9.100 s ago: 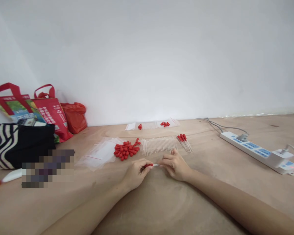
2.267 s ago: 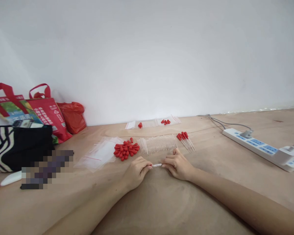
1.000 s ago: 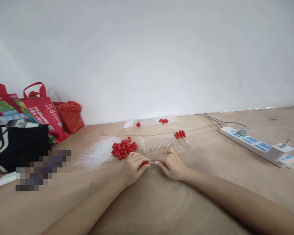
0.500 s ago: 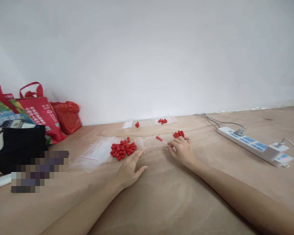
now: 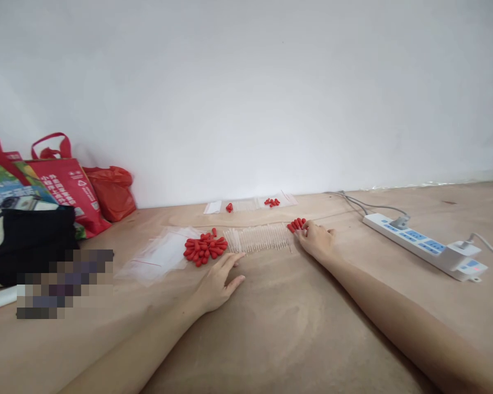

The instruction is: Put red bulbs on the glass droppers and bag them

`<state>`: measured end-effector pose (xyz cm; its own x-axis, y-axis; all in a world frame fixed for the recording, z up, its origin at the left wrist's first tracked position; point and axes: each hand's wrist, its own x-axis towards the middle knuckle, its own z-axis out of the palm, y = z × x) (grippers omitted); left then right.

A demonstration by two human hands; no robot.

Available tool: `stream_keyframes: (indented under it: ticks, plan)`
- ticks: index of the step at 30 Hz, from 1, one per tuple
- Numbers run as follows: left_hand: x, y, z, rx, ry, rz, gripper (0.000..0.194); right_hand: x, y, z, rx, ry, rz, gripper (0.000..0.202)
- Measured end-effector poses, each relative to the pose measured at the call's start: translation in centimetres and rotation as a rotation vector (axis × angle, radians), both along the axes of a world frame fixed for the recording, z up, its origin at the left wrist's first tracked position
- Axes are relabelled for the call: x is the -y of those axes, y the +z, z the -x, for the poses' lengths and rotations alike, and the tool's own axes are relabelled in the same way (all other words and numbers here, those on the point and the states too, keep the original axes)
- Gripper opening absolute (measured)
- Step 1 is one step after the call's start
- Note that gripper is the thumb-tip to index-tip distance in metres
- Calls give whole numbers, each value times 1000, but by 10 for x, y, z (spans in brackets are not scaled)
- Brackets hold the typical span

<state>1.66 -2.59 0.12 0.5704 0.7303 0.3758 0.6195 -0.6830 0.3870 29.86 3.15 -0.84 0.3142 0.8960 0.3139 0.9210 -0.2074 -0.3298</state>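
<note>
A row of thin white sticks (image 5: 263, 238) lies on the wooden table (image 5: 267, 328). At its left end is a heap of red bulb-shaped pieces (image 5: 203, 249). My left hand (image 5: 217, 282) rests just in front of this heap, fingers apart and holding nothing. A smaller row of red pieces (image 5: 296, 225) sits at the right end of the sticks. My right hand (image 5: 318, 239) is beside that row, its fingers bent down against the nearest red piece. Clear plastic bags (image 5: 160, 257) are spread left of the heap.
Farther back lie more bags (image 5: 287, 198) with small red pieces. A white power strip (image 5: 423, 243) with cables is at the right. Red shopping bags (image 5: 72, 186), a red plastic bag (image 5: 115, 191) and a black bag (image 5: 28, 246) stand at the left by the wall.
My right hand has moved right, from the sticks to the small red row. The single red piece that lay over the sticks is gone from there. My left hand has barely moved.
</note>
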Motion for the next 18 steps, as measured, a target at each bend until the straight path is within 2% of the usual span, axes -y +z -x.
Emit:
stream_keyframes:
  ticks: [5, 12, 15, 18]
  plan:
    - [-2, 2, 0, -15, -12, -10, 31, 3, 4, 12, 37, 69, 3, 31]
    - [0, -3, 0, -44, 13, -107, 25, -9, 13, 28, 95, 130, 246, 28]
    - [-5, 5, 2, -59, 169, -230, 21, -15, 14, 32, 83, 110, 287, 24]
    - [-27, 28, 8, -111, 494, -284, 21, -19, 14, 34, 62, 93, 296, 24]
